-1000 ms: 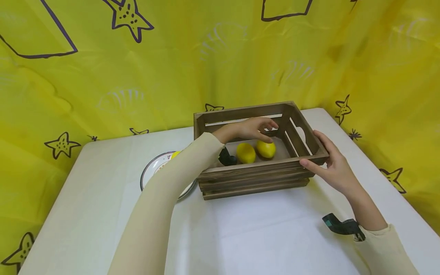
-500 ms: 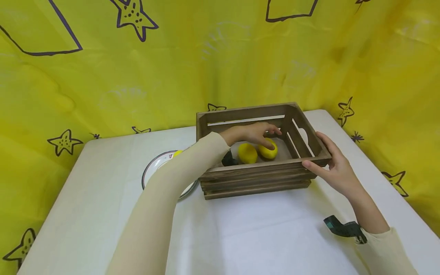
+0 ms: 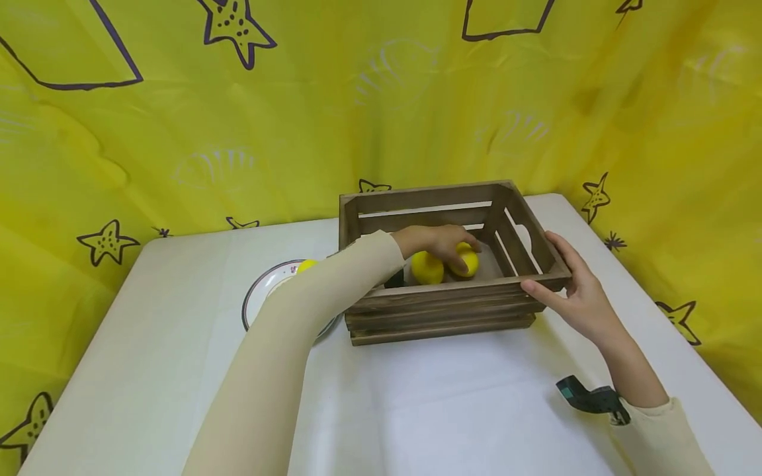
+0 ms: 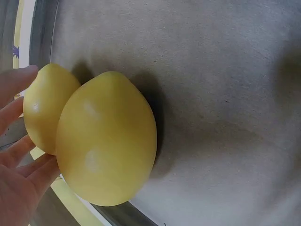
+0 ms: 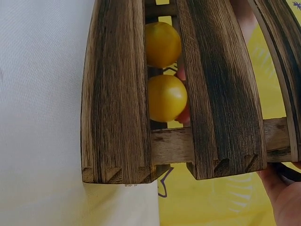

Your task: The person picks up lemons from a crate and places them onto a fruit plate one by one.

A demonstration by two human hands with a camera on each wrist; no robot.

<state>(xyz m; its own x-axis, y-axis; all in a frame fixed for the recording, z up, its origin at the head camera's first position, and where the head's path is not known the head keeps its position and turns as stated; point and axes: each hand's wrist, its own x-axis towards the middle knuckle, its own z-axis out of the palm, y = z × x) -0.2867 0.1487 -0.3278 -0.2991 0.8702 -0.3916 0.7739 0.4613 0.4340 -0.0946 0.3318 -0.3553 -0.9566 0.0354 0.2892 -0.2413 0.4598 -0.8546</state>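
In the brown slatted wooden crate (image 3: 440,307) lie two lemons side by side. My left hand (image 3: 443,243) reaches down inside and grips the right-hand lemon (image 3: 469,262), thumb on one side and fingers round the other. The left wrist view shows the fingers around this lemon (image 4: 44,108), with the other lemon (image 4: 108,141) right beside it, nearer the camera. Both lemons also show through the gap between the crate's slats in the right wrist view. My right hand (image 3: 583,297) holds the crate's right end, thumb at the front corner and fingers over the end rim.
A white plate (image 3: 254,294) with a dark rim stands left of the crate, partly hidden by my left sleeve; a yellow object (image 3: 306,266) on it is mostly covered. The white table (image 3: 452,410) meets a yellow patterned curtain (image 3: 297,119) behind.
My left hand has lowered into the crate and taken hold of the right-hand lemon; earlier it hovered over it with fingers spread. The right hand keeps its place on the crate.
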